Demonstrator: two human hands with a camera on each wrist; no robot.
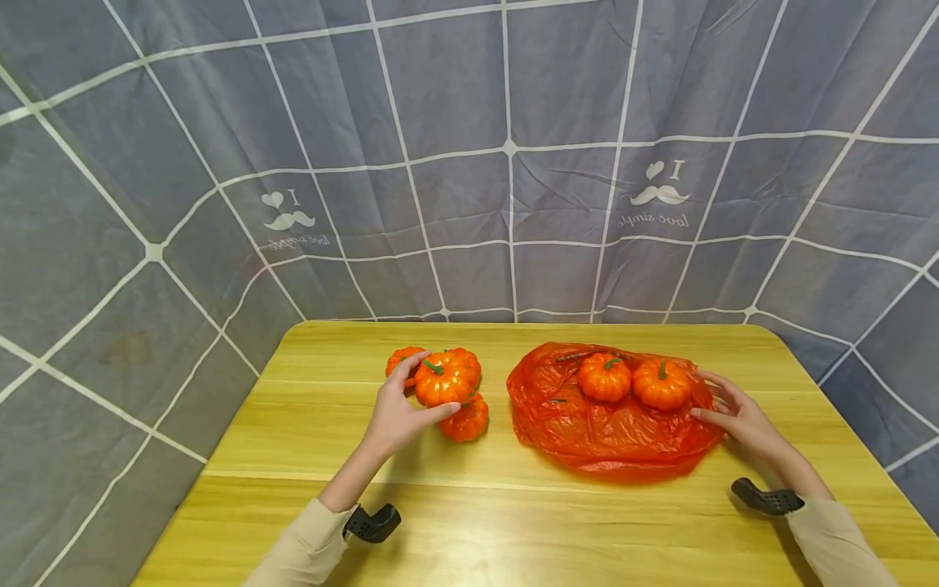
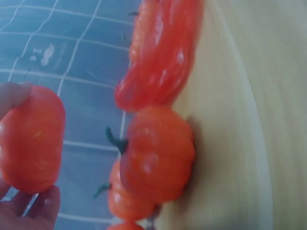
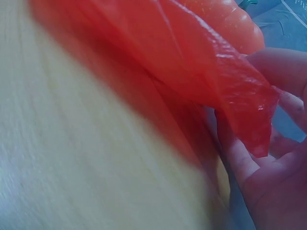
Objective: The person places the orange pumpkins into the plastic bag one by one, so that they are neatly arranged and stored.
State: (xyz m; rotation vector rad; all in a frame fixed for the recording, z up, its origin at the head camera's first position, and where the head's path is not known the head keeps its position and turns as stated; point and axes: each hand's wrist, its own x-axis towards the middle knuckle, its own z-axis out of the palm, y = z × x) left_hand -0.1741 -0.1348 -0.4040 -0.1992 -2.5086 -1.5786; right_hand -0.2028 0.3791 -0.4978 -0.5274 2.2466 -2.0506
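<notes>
Gloss on the pumpkins [image 1: 443, 385], crinkle on the bag [image 1: 616, 447]!
Smooth, shiny, plastic-looking orange skins here; thin, wrinkled, glossy red film there; wood-grained table [image 1: 557, 538] with a soft sheen, matt creased cloth curtain [image 1: 455, 204], matt fabric sleeves [image 1: 304, 545], dull black plastic-looking wrist mounts [image 1: 374, 524].

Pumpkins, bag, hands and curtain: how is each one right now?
Held pumpkin: raised off the table
Left hand: gripping the held pumpkin
Lower pumpkins: grouped, partly hidden
Bag: crumpled, spread on the table
Bag's two pumpkins: uncovered, stems up
Right hand: holding the bag's edge
Curtain: hanging, creased
</notes>
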